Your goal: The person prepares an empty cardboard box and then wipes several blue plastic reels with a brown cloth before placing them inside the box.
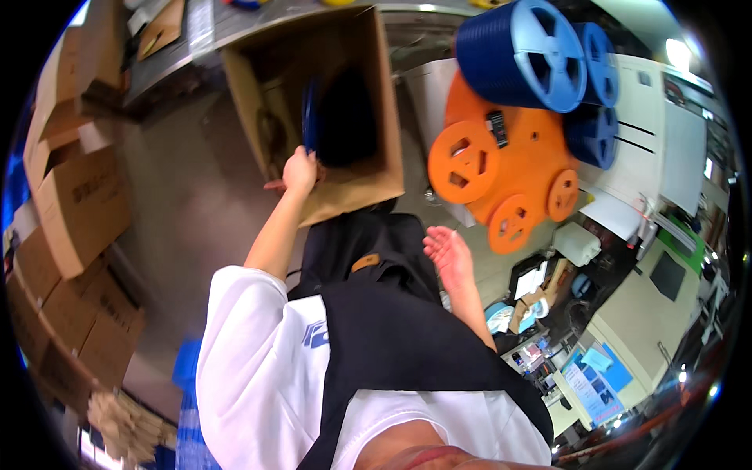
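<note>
My left hand [301,171] reaches into an open cardboard box [389,125] in front of me. Its fingers are closed on the edge of a blue reel [310,113], which stands nearly edge-on inside the box. To the right of that reel the box's inside is very dark, and I cannot make out what lies there. My right hand [449,252] is held in front of my apron, palm up, fingers loosely spread and nothing in it. Right of the box, stacked blue reels [521,59] sit on an orange surface with an orange reel [462,162] at its near left.
Cardboard cartons [82,207] are piled along the left. A grey workbench [270,23] runs behind the box. On the orange surface lies a small black device [497,129]. A pale machine cabinet [646,301] stands at the right, and a blue crate [190,407] is at lower left.
</note>
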Available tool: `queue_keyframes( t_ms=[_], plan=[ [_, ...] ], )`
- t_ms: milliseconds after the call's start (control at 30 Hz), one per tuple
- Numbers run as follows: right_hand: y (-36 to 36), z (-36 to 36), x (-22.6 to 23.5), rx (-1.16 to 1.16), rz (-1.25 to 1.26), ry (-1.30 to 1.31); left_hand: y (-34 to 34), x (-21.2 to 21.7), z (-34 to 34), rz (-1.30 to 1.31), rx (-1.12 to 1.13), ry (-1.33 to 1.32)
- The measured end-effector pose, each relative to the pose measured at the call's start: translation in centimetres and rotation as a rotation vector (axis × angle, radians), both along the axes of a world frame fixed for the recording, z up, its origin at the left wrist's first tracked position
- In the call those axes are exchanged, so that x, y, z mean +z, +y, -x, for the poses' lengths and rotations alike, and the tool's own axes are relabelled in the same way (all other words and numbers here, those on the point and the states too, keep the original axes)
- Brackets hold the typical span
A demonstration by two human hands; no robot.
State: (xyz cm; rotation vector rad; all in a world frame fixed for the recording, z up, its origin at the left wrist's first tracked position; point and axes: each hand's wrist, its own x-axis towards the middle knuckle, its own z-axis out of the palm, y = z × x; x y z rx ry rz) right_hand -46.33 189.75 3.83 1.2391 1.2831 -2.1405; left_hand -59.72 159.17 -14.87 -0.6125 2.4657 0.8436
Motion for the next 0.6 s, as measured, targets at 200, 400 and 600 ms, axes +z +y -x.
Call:
queue_keyframes(
  t_ms=[200, 400, 600],
  plan=[
    [2.8, 3.6, 0.3, 0.093, -0.104, -0.038, 2.6, -9.1, 0.2, -0.16, -0.051, -0.05],
    [9.9, 16.1, -1.7, 0.163, -0.436, 0.283, 0.2, -5.9, -4.1, -1.022, 0.568, -0.322],
    [14.3, 35.0, -4.3, 0.835, -1.572, 0.573, -4.7, 2.3, -13.0, -0.943, 0.722, -0.636]
  ],
)
